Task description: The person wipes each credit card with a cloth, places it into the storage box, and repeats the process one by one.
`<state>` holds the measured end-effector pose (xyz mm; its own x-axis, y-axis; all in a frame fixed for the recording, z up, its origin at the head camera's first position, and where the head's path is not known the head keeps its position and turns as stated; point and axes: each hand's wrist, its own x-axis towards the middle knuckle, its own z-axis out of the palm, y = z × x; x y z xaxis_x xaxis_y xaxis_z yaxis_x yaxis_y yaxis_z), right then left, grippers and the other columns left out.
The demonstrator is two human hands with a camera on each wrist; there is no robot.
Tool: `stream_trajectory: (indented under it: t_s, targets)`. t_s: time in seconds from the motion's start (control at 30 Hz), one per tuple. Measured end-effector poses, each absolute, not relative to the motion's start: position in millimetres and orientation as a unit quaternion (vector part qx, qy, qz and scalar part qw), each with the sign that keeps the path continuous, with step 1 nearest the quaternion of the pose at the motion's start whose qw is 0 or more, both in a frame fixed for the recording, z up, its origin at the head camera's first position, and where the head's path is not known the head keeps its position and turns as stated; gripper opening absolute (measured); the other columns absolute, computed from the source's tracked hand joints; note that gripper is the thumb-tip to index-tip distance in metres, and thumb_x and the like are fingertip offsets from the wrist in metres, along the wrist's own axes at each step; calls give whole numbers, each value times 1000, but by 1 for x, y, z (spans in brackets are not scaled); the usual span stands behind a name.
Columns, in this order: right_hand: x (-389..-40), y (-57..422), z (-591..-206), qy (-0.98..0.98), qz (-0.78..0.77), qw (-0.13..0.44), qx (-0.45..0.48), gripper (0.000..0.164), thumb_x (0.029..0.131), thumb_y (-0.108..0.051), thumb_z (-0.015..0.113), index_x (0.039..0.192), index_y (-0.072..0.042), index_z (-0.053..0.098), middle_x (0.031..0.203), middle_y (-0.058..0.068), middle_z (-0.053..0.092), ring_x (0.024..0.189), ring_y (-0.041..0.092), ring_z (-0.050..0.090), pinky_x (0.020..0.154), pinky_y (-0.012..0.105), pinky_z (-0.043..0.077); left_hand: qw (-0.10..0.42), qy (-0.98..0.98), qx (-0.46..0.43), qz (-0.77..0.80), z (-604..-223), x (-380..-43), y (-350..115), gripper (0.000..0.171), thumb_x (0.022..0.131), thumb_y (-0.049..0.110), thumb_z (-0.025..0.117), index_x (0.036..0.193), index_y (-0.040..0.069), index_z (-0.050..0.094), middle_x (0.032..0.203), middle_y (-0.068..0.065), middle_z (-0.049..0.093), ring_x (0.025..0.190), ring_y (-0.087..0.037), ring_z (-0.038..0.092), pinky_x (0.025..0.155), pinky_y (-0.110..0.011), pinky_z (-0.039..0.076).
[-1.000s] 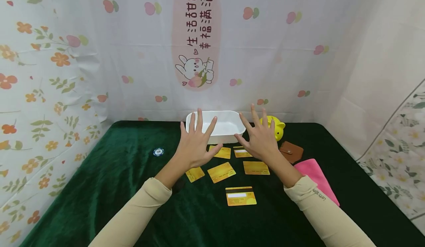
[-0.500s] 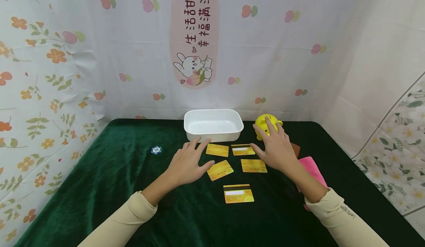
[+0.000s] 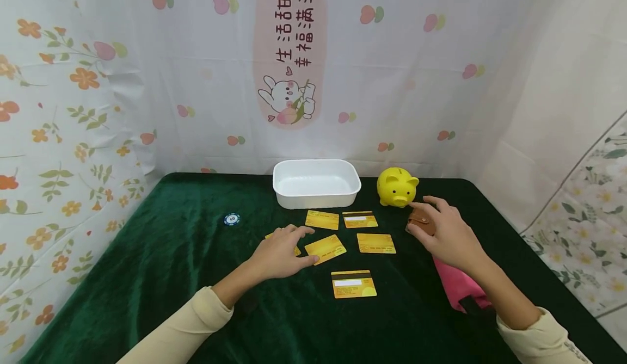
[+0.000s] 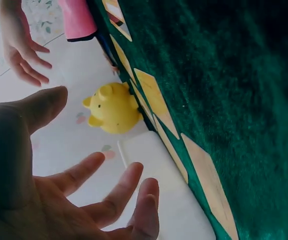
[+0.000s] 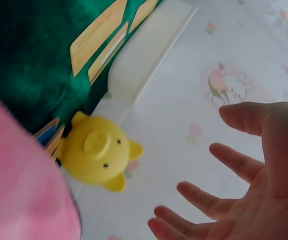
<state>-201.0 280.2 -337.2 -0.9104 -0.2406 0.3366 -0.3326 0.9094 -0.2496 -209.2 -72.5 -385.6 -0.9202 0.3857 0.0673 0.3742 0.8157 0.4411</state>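
Note:
My left hand [image 3: 280, 253] hovers over the left side of several gold bank cards [image 3: 325, 249], fingers spread and holding nothing. One card under it is partly hidden. In the left wrist view its fingers [image 4: 116, 197] are loosely bent, with no thing between them. Farther right, my right hand [image 3: 452, 240] is above a brown snap wallet [image 3: 422, 222] and partly covers it. Its fingers [image 5: 203, 202] show apart in the right wrist view, with nothing held. A pink pouch [image 3: 458, 283] lies below that wrist, partly hidden by the hand and forearm.
At the back of the green velvet tablecloth [image 3: 161, 266] stands a white rectangular dish [image 3: 317, 201]. A yellow piggy bank [image 3: 398, 187] is to its right. One blue-and-white poker chip [image 3: 232, 219] lies on the left. Patterned curtains [image 3: 206, 81] close off the back and sides.
Both hands have come down from a raised, spread pose. My right hand has shifted right, away from the dish and piggy bank, to the wallet. The left lowered over the cards.

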Motion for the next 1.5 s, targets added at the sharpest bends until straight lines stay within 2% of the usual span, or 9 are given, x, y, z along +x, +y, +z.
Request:
stream_trajectory:
  t_s: [0.1, 0.27, 0.5, 0.73, 0.8, 0.87, 1.0, 1.27, 1.5]
  targets:
    - [-192, 295, -338, -964, 177, 139, 144, 48, 94, -29, 68, 134, -6, 56, 141, 28, 42, 119, 52, 43, 82, 69, 47, 27, 954, 196, 224, -389, -213, -69, 61, 85, 50, 74, 136, 20, 57, 124, -9, 60, 105, -27, 55, 84, -49, 51]
    - [-182, 319, -342, -962, 207, 112, 138, 46, 95, -24, 68, 134, -3, 55, 138, 29, 43, 121, 51, 43, 89, 71, 41, 47, 958, 186, 212, -393, -222, -64, 67, 81, 51, 78, 137, 21, 57, 123, -9, 59, 102, -26, 54, 80, -45, 52]
    - [-176, 351, -358, -960, 219, 97, 147, 35, 91, -17, 73, 122, -3, 64, 126, 27, 53, 113, 46, 50, 80, 63, 49, 78, 964, 170, 188, -399, -228, -58, 67, 79, 51, 80, 134, 20, 59, 121, -10, 59, 97, -25, 53, 76, -43, 51]
    - [-173, 370, -375, -965, 230, 42, 122, 44, 89, -23, 75, 126, -2, 61, 130, 32, 50, 117, 49, 43, 83, 68, 45, 83, 972, 151, 163, -401, -231, -52, 64, 78, 50, 81, 130, 17, 62, 118, -10, 58, 92, -25, 52, 78, -44, 51]
    - [-172, 373, -378, -964, 235, 18, 122, 46, 90, -25, 75, 127, -2, 61, 131, 33, 50, 116, 49, 45, 81, 64, 48, 84, 973, 147, 158, -402, -232, -51, 64, 78, 51, 81, 128, 16, 63, 118, -10, 58, 93, -25, 53, 79, -45, 51]
    - [-173, 375, -380, -963, 242, -2, 119, 47, 90, -27, 74, 127, -3, 61, 129, 32, 53, 109, 43, 50, 75, 52, 50, 85, 974, 144, 155, -402, -233, -50, 62, 77, 50, 82, 124, 14, 64, 116, -10, 58, 92, -25, 52, 79, -45, 51]
    - [-177, 379, -383, -962, 251, -40, 102, 48, 92, -31, 71, 130, -4, 57, 123, 30, 53, 97, 34, 48, 65, 36, 39, 89, 975, 136, 152, -405, -238, -49, 58, 76, 50, 83, 116, 11, 65, 105, -7, 56, 86, -23, 50, 77, -43, 49]
    - [-183, 386, -382, -943, 304, -117, 63, 54, 94, -32, 69, 134, -3, 46, 112, 22, 48, 90, 29, 47, 64, 35, 40, 102, 972, 142, 155, -405, -242, -48, 56, 75, 48, 84, 113, 13, 62, 100, -7, 56, 86, -24, 50, 74, -42, 49]
    - [-185, 384, -386, -928, 344, -138, 44, 58, 92, -30, 70, 135, -1, 43, 103, 16, 49, 82, 25, 49, 62, 33, 44, 115, 954, 170, 219, -402, -242, -48, 51, 77, 29, 87, 112, 13, 54, 76, 1, 55, 64, -15, 54, 56, -30, 45]
